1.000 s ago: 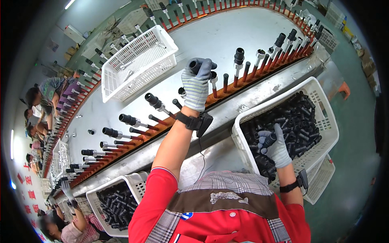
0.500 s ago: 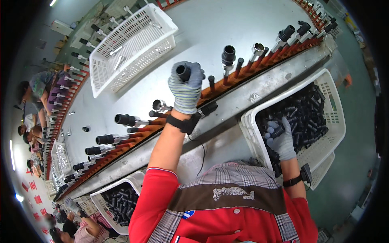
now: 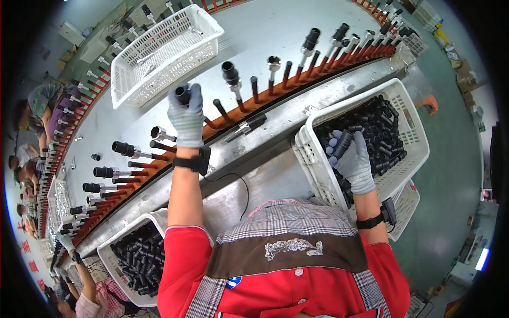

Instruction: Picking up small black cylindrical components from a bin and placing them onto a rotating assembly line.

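My left hand (image 3: pixel 186 123), in a grey striped glove, is closed around a black plastic sleeve (image 3: pixel 182 95) whose round opening faces up, over the row of red pegs. The fingers hide whatever is under that sleeve. Over the white crate on the right, my right hand (image 3: pixel 356 165), also gloved, grips another black sleeve (image 3: pixel 344 142) between thumb and fingers. Beside my left hand, an upright peg carries a metal fitting topped with a black sleeve (image 3: pixel 231 74). A bare metal fitting (image 3: pixel 273 63) tops another peg. On the metal ledge lies a metal fitting with a black end (image 3: pixel 248 128).
The right crate (image 3: pixel 419 132) is heaped with black sleeves, as is a lower-left crate (image 3: pixel 106 254). A white basket (image 3: pixel 165 71) with a few metal pieces stands on the grey table (image 3: pixel 265 26). Other people (image 3: pixel 40 114) sit along the left side. A cable (image 3: pixel 247 196) hangs near my waist.
The pegs and their fittings have shifted left along the table edge, and my left hand has moved left with its sleeve. My right hand has lifted its sleeve slightly above the pile.
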Demonstrator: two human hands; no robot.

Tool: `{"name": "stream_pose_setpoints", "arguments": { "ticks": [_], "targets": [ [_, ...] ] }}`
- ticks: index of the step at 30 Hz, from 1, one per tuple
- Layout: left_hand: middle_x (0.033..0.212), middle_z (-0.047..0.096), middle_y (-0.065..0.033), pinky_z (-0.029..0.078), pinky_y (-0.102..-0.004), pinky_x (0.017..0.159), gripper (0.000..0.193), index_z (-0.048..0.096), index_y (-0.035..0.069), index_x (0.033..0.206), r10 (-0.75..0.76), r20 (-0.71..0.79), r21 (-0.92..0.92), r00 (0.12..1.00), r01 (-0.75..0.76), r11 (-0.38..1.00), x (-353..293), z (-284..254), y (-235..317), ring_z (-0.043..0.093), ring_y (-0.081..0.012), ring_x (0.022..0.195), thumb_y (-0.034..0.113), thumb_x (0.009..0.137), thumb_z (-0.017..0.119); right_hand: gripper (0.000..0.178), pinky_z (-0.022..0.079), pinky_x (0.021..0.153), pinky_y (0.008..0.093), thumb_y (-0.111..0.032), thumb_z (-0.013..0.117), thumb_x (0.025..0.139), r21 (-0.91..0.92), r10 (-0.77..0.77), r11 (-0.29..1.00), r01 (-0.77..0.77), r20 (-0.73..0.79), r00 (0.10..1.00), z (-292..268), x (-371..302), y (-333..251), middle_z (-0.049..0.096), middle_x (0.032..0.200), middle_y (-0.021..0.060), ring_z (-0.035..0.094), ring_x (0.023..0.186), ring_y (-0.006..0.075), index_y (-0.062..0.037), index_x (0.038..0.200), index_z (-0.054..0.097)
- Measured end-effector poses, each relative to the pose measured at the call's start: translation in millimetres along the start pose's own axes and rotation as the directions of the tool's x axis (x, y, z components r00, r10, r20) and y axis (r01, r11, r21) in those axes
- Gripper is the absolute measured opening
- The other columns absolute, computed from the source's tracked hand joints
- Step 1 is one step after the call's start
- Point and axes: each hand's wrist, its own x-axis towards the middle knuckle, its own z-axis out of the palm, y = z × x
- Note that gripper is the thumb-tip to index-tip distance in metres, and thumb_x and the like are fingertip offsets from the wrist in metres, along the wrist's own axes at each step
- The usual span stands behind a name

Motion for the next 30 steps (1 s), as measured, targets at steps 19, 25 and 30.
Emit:
{"name": "stream_pose_setpoints", "arguments": {
  "ticks": [19,25,30],
  "targets": [
    [0.120,0.055,-0.0163,0.048,-0.0440,0.094,0.061,0.047,0.005,0.134,0.303,0.919,-0.164,0.252,-0.453,0.876,-167,102,137,0.054,-0.0371,0.110,0.013,0.076,0.066,0.030,0.051,0.071,0.0317,-0.025,0.044,0.100,-0.696,-0.112,-0.083,0.713,0.717,0.688,23,-53,6,0.064,0.090,0.0147,0.062,0.079,0.0227,-0.0008,0.109,0.061],
    [0.088,0.062,-0.0106,0.051,-0.0367,0.075,0.019,0.060,0.008,0.097,0.233,0.772,-0.167,0.591,-0.165,0.972,-140,156,119,0.061,-0.0289,0.083,0.005,0.079,0.066,0.036,0.053,0.074,0.0284,-0.028,0.055,0.093,-0.820,-0.038,0.570,0.044,0.027,0.999,5,-18,-76,0.069,0.093,0.0147,0.067,0.084,0.0200,0.0044,0.108,0.062],
    [0.077,0.061,-0.0006,0.047,-0.0230,0.067,0.008,0.059,0.006,0.090,-0.145,0.505,-0.384,0.851,0.372,0.845,-68,225,102,0.056,-0.0074,0.071,0.006,0.087,0.066,0.086,0.048,0.092,0.0406,-0.051,0.068,0.075,-0.925,0.185,-0.372,0.075,0.005,0.983,-122,70,-45,0.061,0.108,0.0331,0.063,0.102,0.0379,0.0070,0.133,0.043]
  ]
}}
